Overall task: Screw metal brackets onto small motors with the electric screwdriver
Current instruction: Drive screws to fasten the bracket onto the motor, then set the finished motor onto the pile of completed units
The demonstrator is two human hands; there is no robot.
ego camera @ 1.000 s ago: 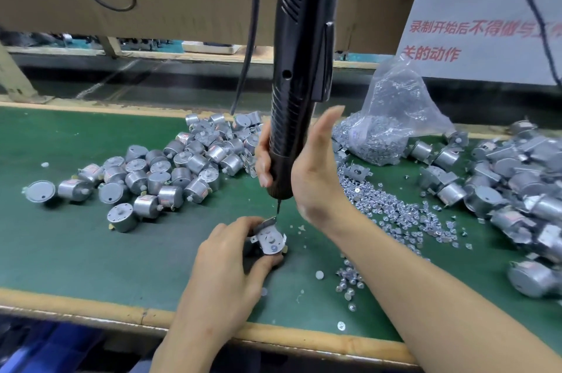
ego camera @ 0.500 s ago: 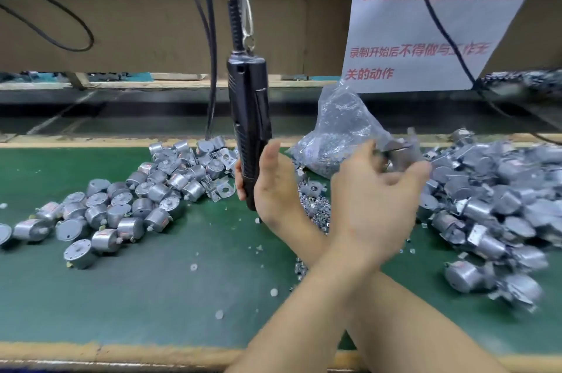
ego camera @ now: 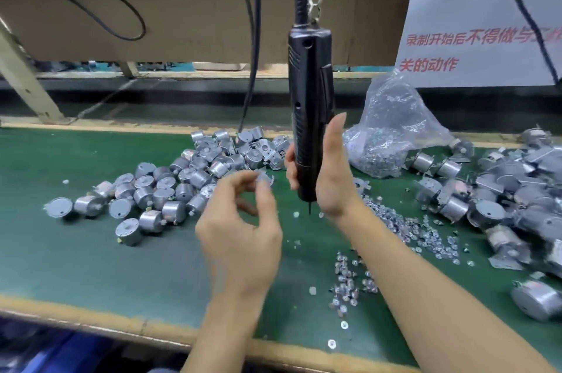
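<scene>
Matt green bench [ego camera: 76, 251] with a wooden rim; shiny metal motors [ego camera: 170, 190]; glossy black plastic screwdriver [ego camera: 308, 117]; clear crinkled plastic bag [ego camera: 392, 123].

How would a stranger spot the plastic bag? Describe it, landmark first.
Find the white sign with red writing, upper right. Below its left corner, on the green table, slumps the plastic bag. Unlike the loose motors around it, it is clear, crinkled, full of shiny parts.

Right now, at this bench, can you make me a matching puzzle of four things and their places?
1. black electric screwdriver
2. clear plastic bag of metal parts
3. bare silver round motors
4. white sign with red writing

A. heaped left on the green mat
B. posted at upper right
C. in the right hand
D. on the mat, back right

Pairs: 1-C, 2-D, 3-A, 4-B
</scene>
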